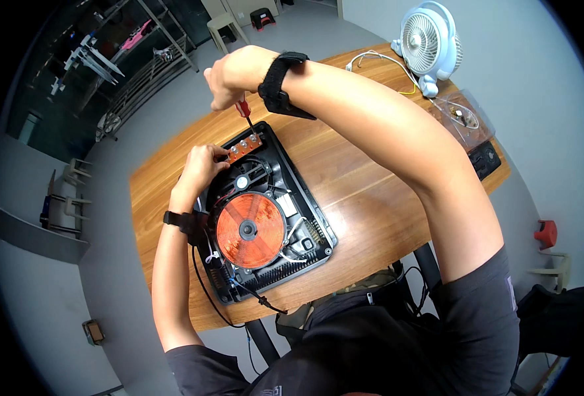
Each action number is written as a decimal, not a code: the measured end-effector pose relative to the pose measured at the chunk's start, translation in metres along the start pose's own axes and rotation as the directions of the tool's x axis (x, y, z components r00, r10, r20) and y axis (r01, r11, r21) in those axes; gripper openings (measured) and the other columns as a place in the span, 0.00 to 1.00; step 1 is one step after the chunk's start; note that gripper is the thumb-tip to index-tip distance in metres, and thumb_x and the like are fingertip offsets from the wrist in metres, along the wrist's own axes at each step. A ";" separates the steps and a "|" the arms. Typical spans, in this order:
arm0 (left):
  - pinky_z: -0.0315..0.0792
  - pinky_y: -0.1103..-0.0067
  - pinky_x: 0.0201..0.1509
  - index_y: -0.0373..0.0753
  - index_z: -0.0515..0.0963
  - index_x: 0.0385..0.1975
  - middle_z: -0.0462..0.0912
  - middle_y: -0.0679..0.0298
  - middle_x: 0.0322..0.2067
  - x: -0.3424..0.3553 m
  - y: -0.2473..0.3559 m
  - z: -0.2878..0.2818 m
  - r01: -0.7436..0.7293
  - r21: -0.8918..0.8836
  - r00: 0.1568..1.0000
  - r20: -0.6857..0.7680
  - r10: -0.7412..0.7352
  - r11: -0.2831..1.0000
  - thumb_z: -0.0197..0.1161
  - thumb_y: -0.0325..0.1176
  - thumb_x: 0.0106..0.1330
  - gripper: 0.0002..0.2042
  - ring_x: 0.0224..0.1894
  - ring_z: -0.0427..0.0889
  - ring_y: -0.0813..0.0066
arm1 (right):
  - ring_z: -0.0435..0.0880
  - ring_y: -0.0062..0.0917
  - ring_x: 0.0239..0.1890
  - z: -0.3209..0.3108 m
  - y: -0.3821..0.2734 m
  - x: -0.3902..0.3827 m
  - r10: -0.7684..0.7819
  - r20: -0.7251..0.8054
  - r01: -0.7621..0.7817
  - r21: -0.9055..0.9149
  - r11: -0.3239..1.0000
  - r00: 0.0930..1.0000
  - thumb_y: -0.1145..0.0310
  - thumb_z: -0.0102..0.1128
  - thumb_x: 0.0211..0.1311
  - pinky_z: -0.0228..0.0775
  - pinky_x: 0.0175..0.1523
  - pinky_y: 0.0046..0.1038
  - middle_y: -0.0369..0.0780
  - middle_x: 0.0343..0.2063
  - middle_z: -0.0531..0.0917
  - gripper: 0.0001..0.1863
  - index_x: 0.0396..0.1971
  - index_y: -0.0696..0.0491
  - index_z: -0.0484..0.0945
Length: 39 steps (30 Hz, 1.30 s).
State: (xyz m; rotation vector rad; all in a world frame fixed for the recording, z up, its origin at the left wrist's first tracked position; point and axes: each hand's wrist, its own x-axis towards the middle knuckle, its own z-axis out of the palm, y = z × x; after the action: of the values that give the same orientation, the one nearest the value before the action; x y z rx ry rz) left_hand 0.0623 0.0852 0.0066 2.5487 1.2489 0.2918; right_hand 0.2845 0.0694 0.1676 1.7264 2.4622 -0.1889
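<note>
Wooden table (371,198) carries an opened black induction cooker (318,218) with the round copper-coloured coil (250,230) showing in its middle. On the left side, the left hand (203,165) rests at the far left corner of the cooker; its fingers are bent and pinch the end of a small brown circuit board (244,146) that lies along the far edge of the housing. A black strap is around this wrist, and a black cable (206,290) runs from the cooker over the near edge of the table.

Just to the right and a little farther away, the right hand (232,76) is closed as a fist around a screwdriver with red handle (242,109). The tool hangs down from the fist, and its dark tip meets the circuit board, very near the fingers of the left hand. So the board lies directly below the right fist and beside the left fingertips. This wrist also wears a black strap.

Far on the right, at the far end of the table, stand a small white fan (430,43) and a clear plastic box (467,119).
</note>
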 end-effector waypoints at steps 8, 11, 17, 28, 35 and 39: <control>0.80 0.70 0.42 0.33 0.87 0.42 0.87 0.47 0.33 0.000 0.004 -0.001 -0.007 0.018 1.000 -0.007 0.007 1.000 0.76 0.25 0.52 0.16 0.33 0.87 0.59 | 0.87 0.35 0.50 0.006 0.006 0.003 -0.078 -0.035 0.077 -0.028 0.997 0.996 0.64 0.48 0.69 0.79 0.52 0.39 0.45 0.46 0.88 0.20 0.53 0.54 0.84; 0.80 0.71 0.42 0.33 0.87 0.42 0.87 0.46 0.33 -0.002 0.002 0.000 -0.001 0.003 1.000 -0.006 0.001 1.000 0.76 0.25 0.52 0.16 0.32 0.87 0.59 | 0.88 0.37 0.47 0.015 0.008 0.004 -0.095 -0.142 0.090 -0.045 0.995 0.985 0.64 0.49 0.70 0.79 0.53 0.40 0.45 0.45 0.88 0.18 0.45 0.55 0.87; 0.80 0.71 0.41 0.33 0.87 0.41 0.87 0.46 0.34 0.000 0.005 0.000 -0.022 0.031 1.000 -0.018 0.023 0.999 0.76 0.25 0.51 0.15 0.31 0.87 0.60 | 0.89 0.33 0.48 0.015 0.012 0.012 0.010 -0.107 -0.001 0.082 0.997 0.994 0.65 0.52 0.63 0.79 0.54 0.35 0.44 0.41 0.90 0.18 0.43 0.55 0.88; 0.80 0.71 0.43 0.32 0.86 0.43 0.88 0.46 0.34 0.000 0.004 -0.001 0.009 -0.018 1.000 0.015 -0.009 1.000 0.76 0.25 0.53 0.16 0.33 0.88 0.60 | 0.87 0.35 0.53 0.020 -0.003 0.021 -0.145 -0.139 0.136 -0.069 0.988 0.980 0.65 0.54 0.64 0.77 0.57 0.37 0.44 0.48 0.88 0.20 0.52 0.52 0.85; 0.80 0.70 0.47 0.31 0.87 0.42 0.88 0.47 0.37 -0.001 0.008 -0.001 0.028 -0.036 1.000 -0.007 -0.029 0.999 0.75 0.25 0.52 0.16 0.39 0.89 0.55 | 0.87 0.33 0.52 0.027 -0.011 0.036 -0.035 -0.302 0.034 -0.009 0.999 0.953 0.54 0.51 0.72 0.78 0.55 0.37 0.41 0.46 0.89 0.20 0.48 0.50 0.87; 0.81 0.70 0.44 0.32 0.87 0.42 0.88 0.48 0.35 -0.001 0.002 0.000 0.009 -0.014 1.000 -0.005 -0.009 1.000 0.76 0.25 0.51 0.16 0.34 0.88 0.57 | 0.86 0.33 0.54 0.027 -0.011 0.032 -0.047 -0.335 0.038 -0.035 0.999 0.941 0.39 0.43 0.75 0.77 0.58 0.38 0.39 0.48 0.89 0.31 0.50 0.49 0.87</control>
State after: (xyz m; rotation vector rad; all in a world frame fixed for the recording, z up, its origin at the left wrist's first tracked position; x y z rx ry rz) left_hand 0.0631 0.0832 0.0067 2.5314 1.2559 0.3045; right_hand 0.2644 0.0902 0.1354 1.8260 2.7199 0.1503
